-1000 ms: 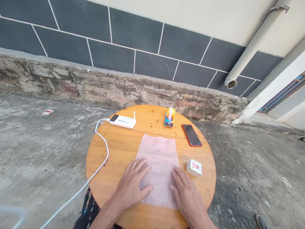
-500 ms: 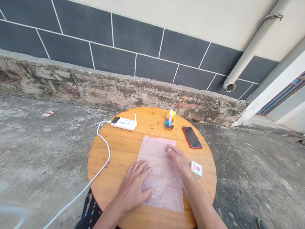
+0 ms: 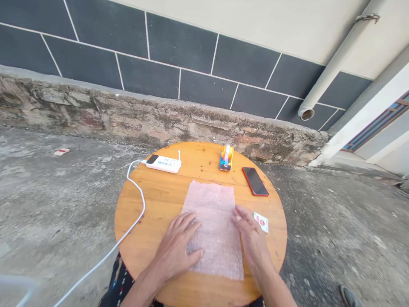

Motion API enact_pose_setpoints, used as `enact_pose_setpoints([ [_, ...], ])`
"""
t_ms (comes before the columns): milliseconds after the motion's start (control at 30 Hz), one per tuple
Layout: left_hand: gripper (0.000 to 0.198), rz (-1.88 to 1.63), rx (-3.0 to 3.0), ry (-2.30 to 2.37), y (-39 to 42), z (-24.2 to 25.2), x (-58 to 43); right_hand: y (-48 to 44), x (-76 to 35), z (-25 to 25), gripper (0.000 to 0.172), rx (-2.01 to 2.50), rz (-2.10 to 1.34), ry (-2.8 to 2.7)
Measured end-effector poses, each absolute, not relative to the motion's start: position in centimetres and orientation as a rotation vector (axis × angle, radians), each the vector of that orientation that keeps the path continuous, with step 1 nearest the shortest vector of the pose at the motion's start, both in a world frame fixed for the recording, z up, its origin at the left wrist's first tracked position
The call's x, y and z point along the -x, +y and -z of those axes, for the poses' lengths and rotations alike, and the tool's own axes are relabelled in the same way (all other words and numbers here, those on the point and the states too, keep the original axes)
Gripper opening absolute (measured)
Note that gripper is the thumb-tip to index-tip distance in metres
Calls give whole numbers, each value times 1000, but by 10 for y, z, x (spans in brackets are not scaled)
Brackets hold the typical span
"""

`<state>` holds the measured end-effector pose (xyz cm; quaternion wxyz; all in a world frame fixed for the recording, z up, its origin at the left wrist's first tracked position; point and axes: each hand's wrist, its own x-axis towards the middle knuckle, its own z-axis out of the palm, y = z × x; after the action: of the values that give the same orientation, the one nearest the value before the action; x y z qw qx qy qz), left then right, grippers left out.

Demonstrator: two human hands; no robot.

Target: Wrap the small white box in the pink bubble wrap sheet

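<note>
A sheet of pinkish bubble wrap (image 3: 213,226) lies flat on the round wooden table (image 3: 153,192). My left hand (image 3: 180,243) rests palm down along its left edge, fingers apart and thumb stretched over the sheet. At the right edge is my right hand (image 3: 251,230), fingers extended and close together, with the fingertips on or just beside the wrap. Just beyond the right hand sits a small white box with a red mark (image 3: 262,222), partly covered by that hand. Neither hand grips anything.
A white power bank (image 3: 163,163) with a white cable (image 3: 142,198) lies at the back left. A yellow and blue tape dispenser (image 3: 226,158) stands at the back, and a red-edged phone (image 3: 255,181) lies to the right. Beyond the table is a stone-based wall (image 3: 153,121).
My right hand has moved from on top of the bubble wrap down and right to its edge, nearer the small box. My left hand has stayed nearly in place.
</note>
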<state>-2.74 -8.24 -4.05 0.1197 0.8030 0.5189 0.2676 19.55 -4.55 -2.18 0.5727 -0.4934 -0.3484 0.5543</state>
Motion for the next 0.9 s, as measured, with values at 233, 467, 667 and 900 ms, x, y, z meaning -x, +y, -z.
enact_pose_setpoints([
  [233, 54, -767, -2394, 1505, -83, 38, 29, -41, -158, 12, 39, 993, -1494, -885],
  [467, 49, -736, -2425, 1454, -59, 13, 14, -15, -147, 14, 42, 991, -1511, -863],
  [667, 57, -712, -2382, 1490, -51, 34, 16, -15, -176, 15, 49, 1139, -1322, -911],
  [900, 56, -767, -2404, 1474, -52, 42, 18, -64, -166, 16, 46, 1184, -790, -2086],
])
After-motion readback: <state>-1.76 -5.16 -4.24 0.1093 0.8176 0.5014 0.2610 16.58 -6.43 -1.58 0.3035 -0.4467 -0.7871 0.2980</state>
